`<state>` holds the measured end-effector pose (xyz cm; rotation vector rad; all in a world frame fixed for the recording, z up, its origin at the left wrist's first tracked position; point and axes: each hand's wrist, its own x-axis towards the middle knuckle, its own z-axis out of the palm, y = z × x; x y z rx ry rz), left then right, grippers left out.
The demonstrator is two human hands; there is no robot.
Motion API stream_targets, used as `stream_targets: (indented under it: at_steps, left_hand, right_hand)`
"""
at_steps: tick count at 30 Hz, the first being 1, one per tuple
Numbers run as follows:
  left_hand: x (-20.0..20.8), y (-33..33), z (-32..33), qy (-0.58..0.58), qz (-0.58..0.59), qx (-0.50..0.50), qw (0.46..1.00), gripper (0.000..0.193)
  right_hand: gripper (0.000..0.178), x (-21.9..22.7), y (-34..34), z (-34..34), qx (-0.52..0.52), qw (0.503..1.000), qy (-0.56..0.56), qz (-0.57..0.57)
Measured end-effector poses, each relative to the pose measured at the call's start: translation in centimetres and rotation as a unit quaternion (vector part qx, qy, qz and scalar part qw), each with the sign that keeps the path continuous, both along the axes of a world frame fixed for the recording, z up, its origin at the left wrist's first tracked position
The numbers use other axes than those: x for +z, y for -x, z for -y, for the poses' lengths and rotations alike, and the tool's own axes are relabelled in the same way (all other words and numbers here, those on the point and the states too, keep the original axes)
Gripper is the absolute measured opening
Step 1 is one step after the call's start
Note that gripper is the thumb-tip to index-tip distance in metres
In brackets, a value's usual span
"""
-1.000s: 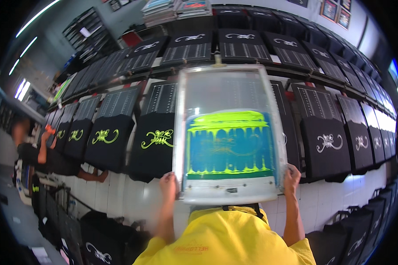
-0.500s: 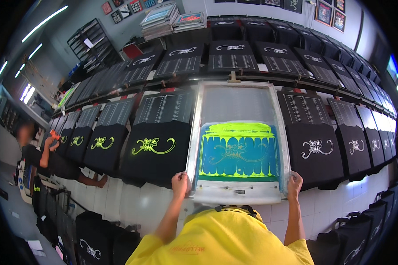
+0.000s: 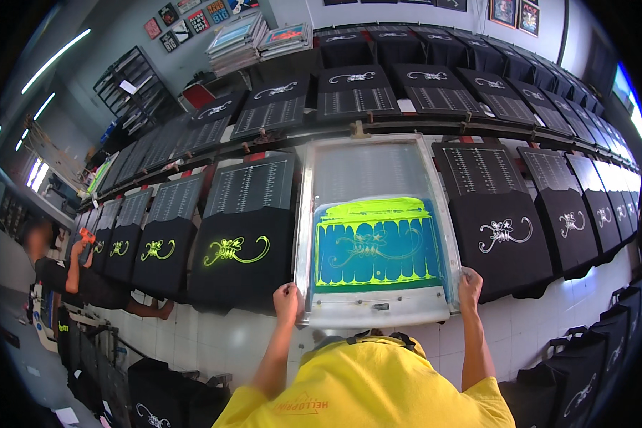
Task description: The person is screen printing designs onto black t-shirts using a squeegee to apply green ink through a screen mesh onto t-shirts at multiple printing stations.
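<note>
A screen-printing frame [image 3: 304,214] with pale metal rails lies in front of me over a printing board. Its blue mesh [image 3: 367,267] bears a scrolling floral design. Lime-green ink [image 3: 374,208] forms a thick band across the mesh's upper part, with streaks running down from it. My left hand [image 3: 287,303] is closed on the frame's near left corner, and my right hand [image 3: 471,287] grips the near right side. What lies beneath the frame is mostly hidden. Beside it on the left is a black T-shirt [image 3: 242,278] with a lime-green print; on the right, a black T-shirt [image 3: 503,260] has a white print.
More boards with black shirts run off to both sides, and a second row [image 3: 357,89] stands behind a rail. At the left, a person [image 3: 85,278] holds an orange tool [image 3: 87,235]. Stacked screens [image 3: 235,43] stand at the back. Other shirts [image 3: 585,381] hang close behind me.
The whole view has turned slightly, so most things sit a little further left. Both hands keep their hold on the frame, which shows no clear shift against the neighbouring shirts.
</note>
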<state>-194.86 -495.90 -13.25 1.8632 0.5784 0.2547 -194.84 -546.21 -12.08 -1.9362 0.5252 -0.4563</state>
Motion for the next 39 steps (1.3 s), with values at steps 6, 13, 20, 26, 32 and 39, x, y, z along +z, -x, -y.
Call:
stream_targets:
  at_steps: [6,13,20,26,32,39]
  left_hand:
    - [0.0,-0.4,0.3,0.030,0.002,0.008,1.000,0.028]
    - [0.5,-1.0,0.4,0.039,-0.011,0.009,0.999,0.027]
    - [1.1,-1.0,0.5,0.086,-0.017,0.011,0.996,0.023]
    - [1.0,-0.9,-0.1,0.114,-0.038,0.012,0.993,0.022]
    - [1.4,-1.2,-0.7,-0.022,-0.045,-0.042,0.998,0.022]
    - [2.8,-1.9,-1.0,-0.232,0.009,-0.152,0.961,0.022]
  right_hand:
    - [0.027,1.0,-0.4,-0.1,-0.004,0.999,0.013,-0.031]
    - [0.025,0.0,-0.7,0.2,-0.009,0.999,0.011,-0.029]
    - [0.025,0.4,-1.0,0.0,-0.011,0.999,0.042,-0.030]
    - [0.025,1.4,-1.1,-0.6,-0.008,0.999,0.014,-0.036]
    - [0.025,0.1,-1.2,-0.2,-0.013,1.000,0.018,-0.002]
    - [0.022,-1.0,-1.2,-0.8,-0.022,0.998,0.042,-0.035]
